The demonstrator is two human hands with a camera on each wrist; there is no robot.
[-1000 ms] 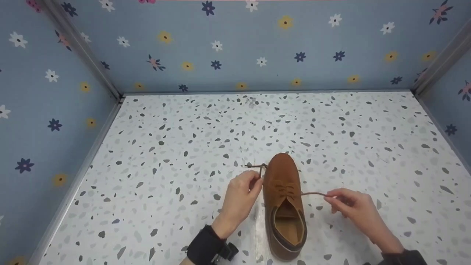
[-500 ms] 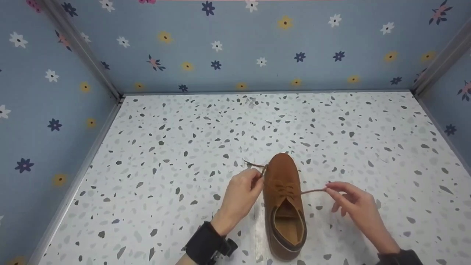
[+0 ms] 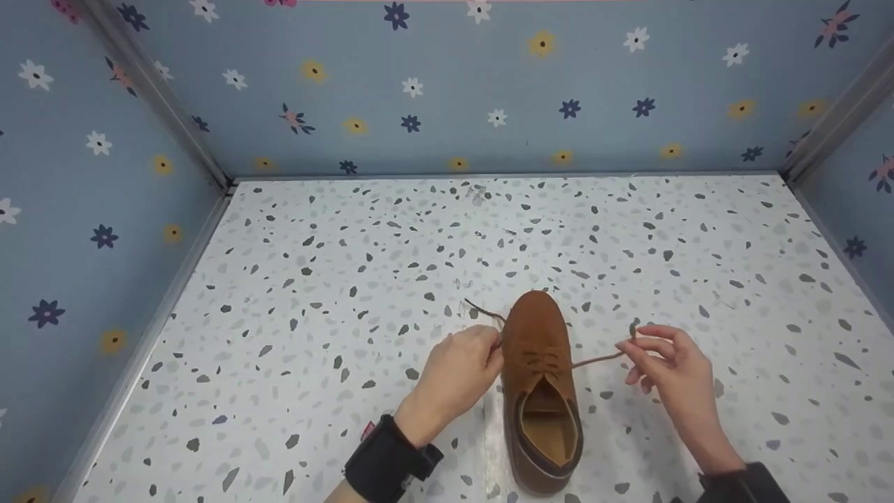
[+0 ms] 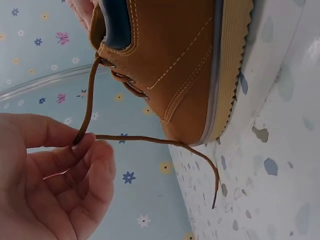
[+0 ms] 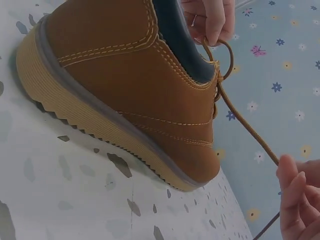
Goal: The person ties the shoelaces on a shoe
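Note:
A brown lace-up shoe [image 3: 538, 321] stands on its sole, its toe pointing away from me. At its left side my left hand [image 3: 457, 370] pinches one shoelace [image 4: 91, 95] between thumb and forefinger; the lace bends there and its loose end trails past the toe. To the right of the shoe, my right hand [image 3: 674, 370] pinches the other shoelace [image 5: 247, 127] at a distance, with a short end above the fingertips. That lace runs fairly straight back to the eyelets. In the head view, the left fingertips are hidden by the hand and the shoe's side.
The shoe rests on a white speckled surface [image 3: 349, 279]. Blue flower-patterned panels [image 3: 447, 84] with metal edge strips enclose it at the back, left and right. A black wrist strap [image 3: 384, 461] is on my left wrist.
My right hand has moved up, away from me, still pinching its lace. My left hand has shifted slightly beside the shoe, and the left lace's loose end has swung upward. The shoe stays put.

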